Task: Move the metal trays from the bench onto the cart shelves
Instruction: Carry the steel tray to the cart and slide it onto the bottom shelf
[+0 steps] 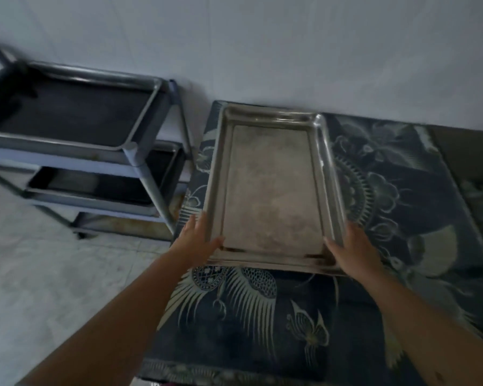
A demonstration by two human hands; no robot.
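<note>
Cart (140, 162) left of gripped tray (271, 188).

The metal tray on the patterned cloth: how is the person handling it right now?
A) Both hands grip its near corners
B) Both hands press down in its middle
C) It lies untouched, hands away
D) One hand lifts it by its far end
A: the left hand and the right hand each clasp a near corner of the metal tray.
</note>
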